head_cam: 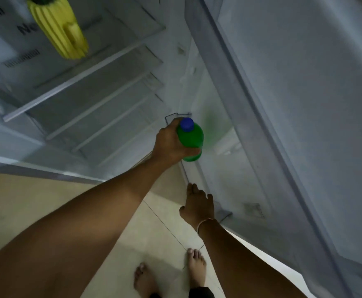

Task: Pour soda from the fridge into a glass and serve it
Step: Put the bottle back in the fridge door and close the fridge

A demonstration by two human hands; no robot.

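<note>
Soda is the goal, and you stand before the open fridge [72,100], its shelves nearly bare apart from a yellow jug [59,29] up top. The open door [283,104] is on your right. Your left hand [169,143] is wrapped around the green bottle [191,138] with a blue cap [187,124], held upright beside the door rack. Your right hand [198,206] hangs loosely spread near the door's lower edge, holding nothing. You're at the fetching step; next you'll likely need to draw the bottle clear and close the door. Dark lettering on the back wall is too blurred to read.
</note>
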